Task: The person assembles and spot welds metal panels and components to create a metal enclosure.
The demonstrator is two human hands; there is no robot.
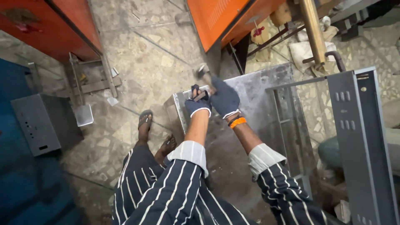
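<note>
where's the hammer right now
In the head view, just above centre: the hammer is in the gloved right hand, raised over the grey metal sheet's upper-left edge.

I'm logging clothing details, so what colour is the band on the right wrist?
Orange: the wristband sits just below the dark blue work glove on the right hand, seen in the head view.

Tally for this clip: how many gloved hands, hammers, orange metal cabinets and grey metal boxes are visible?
Dark blue gloved hands: 2, left hand and right hand
Hammer, blurred, at the right hand: 1
Orange metal cabinets: 2, one upper left, one top centre
Grey metal box on the floor: 1
Total: 6
</note>
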